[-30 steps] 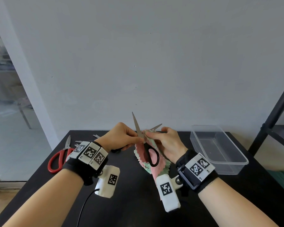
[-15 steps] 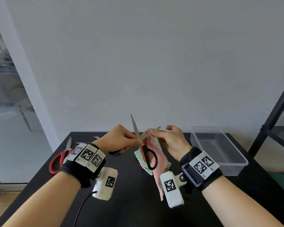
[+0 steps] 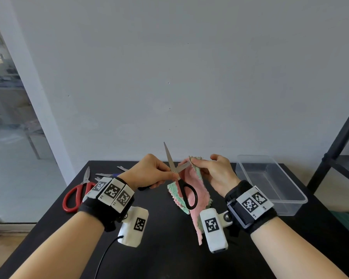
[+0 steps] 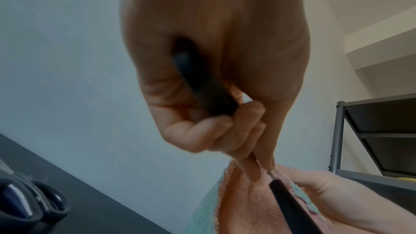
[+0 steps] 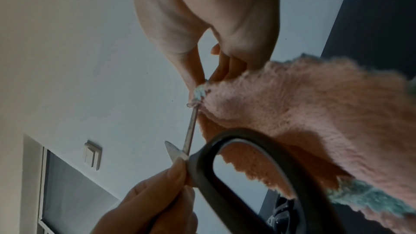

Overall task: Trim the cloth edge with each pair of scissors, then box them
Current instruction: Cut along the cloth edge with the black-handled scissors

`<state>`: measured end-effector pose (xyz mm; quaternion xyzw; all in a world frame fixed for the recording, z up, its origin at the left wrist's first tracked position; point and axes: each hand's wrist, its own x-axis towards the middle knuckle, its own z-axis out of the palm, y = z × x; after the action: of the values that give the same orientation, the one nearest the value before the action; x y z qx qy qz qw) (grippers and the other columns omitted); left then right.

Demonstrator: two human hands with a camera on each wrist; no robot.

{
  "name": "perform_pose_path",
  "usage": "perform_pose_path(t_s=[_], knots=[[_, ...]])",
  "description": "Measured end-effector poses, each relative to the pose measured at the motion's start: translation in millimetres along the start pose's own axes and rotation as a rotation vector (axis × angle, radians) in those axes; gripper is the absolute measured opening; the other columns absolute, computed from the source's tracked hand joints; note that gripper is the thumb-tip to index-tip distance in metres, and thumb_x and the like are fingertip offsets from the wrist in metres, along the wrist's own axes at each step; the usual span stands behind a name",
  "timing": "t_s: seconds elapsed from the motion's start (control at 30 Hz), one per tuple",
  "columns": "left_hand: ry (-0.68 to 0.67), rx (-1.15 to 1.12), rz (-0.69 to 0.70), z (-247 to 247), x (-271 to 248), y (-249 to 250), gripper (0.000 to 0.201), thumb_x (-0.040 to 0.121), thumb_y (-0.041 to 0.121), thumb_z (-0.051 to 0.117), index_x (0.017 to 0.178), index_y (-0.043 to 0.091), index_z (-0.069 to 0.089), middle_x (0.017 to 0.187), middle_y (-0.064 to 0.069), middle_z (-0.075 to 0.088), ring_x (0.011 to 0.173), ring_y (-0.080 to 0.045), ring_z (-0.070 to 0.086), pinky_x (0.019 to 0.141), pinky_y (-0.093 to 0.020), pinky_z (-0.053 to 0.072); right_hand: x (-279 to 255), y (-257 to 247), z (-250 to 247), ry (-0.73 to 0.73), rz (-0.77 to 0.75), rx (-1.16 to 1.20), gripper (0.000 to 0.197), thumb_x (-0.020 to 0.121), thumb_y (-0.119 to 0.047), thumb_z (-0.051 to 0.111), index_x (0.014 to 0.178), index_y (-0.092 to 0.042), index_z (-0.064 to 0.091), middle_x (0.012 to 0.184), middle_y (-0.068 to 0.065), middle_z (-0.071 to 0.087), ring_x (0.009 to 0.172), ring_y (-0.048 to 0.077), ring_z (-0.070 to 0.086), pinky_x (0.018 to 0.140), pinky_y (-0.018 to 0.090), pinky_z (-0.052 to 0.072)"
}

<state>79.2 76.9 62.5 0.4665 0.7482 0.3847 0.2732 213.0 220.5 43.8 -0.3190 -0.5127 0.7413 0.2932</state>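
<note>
Black-handled scissors [image 3: 182, 187] are up in the air over the table, blades spread. My left hand [image 3: 149, 170] grips them near the pivot, with one handle [image 4: 198, 77] in the palm. One blade [image 3: 168, 157] points up; the other [image 5: 191, 127] runs into the top edge of a pink and green cloth [image 3: 198, 192]. My right hand [image 3: 218, 172] pinches that top corner of the cloth [image 5: 315, 113], which hangs down to the table. The free handle loop [image 5: 225, 175] lies in front of the cloth.
A clear plastic box [image 3: 302, 200] stands on the black table [image 3: 169, 254] at the right. Red-handled scissors [image 3: 73, 198] lie at the left, other pairs [image 3: 107, 175] behind them, dark-handled ones [image 4: 33, 207] among them. A dark shelf rack [image 3: 343, 137] stands at the right.
My right hand has shifted right and lifted the cloth corner. The lower blade's tip, which stuck out past the fingers, is now hidden by the cloth. The left hand barely moved.
</note>
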Motion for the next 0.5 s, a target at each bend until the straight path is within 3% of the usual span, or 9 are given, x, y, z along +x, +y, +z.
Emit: perform_pose_path(t_s=[0.07, 0.13, 0.2, 0.33, 0.5], knots=[[-0.001, -0.004, 0.005, 1.6, 1.2, 0.1, 0.022, 0.081, 0.026, 0.074, 0.059, 0.021, 0.074, 0.039, 0.003, 0.049, 0.034, -0.011, 0.038, 0.043, -0.018, 0.036, -0.9, -0.2, -0.2, -0.003, 0.006, 0.028, 0.078, 0.079, 0.006, 0.071, 0.142, 0.002, 0.026, 0.106, 0.017, 0.058, 0.088, 0.022, 0.060, 0.074, 0.032, 0.051], [0.000, -0.013, 0.002, 2.7, 2.6, -0.4, 0.027, 0.081, 0.026, 0.074, 0.054, 0.025, 0.072, 0.039, 0.003, 0.049, 0.034, -0.010, 0.038, 0.044, -0.019, 0.036, -0.7, 0.2, -0.5, 0.002, 0.008, 0.042, 0.080, 0.079, 0.007, 0.071, 0.143, 0.002, 0.024, 0.102, 0.014, 0.057, 0.090, 0.023, 0.060, 0.076, 0.033, 0.051], [-0.006, -0.019, -0.005, 3.6, 3.0, -0.9, 0.025, 0.081, 0.026, 0.074, 0.056, 0.024, 0.072, 0.039, 0.003, 0.049, 0.035, -0.011, 0.038, 0.045, -0.019, 0.037, -1.0, 0.6, -0.8, 0.005, 0.009, 0.039, 0.078, 0.080, 0.007, 0.070, 0.143, 0.001, 0.024, 0.105, 0.016, 0.057, 0.091, 0.025, 0.060, 0.080, 0.036, 0.052], [-0.010, -0.030, -0.007, 4.2, 2.1, -2.4, 0.022, 0.081, 0.025, 0.074, 0.060, 0.020, 0.074, 0.040, 0.003, 0.050, 0.035, -0.010, 0.039, 0.043, -0.019, 0.037, -2.3, 1.0, -0.6, 0.016, -0.001, 0.018, 0.068, 0.082, 0.008, 0.067, 0.138, 0.001, 0.028, 0.119, 0.024, 0.055, 0.085, 0.023, 0.060, 0.074, 0.033, 0.052], [-0.008, -0.033, -0.015, 4.2, 1.1, -3.1, 0.031, 0.082, 0.025, 0.074, 0.051, 0.024, 0.071, 0.039, 0.004, 0.049, 0.034, -0.009, 0.038, 0.043, -0.018, 0.036, 2.2, 4.8, -0.2, 0.031, -0.012, -0.034, 0.061, 0.082, 0.004, 0.069, 0.131, -0.001, 0.034, 0.111, 0.020, 0.057, 0.097, 0.028, 0.060, 0.089, 0.041, 0.051]])
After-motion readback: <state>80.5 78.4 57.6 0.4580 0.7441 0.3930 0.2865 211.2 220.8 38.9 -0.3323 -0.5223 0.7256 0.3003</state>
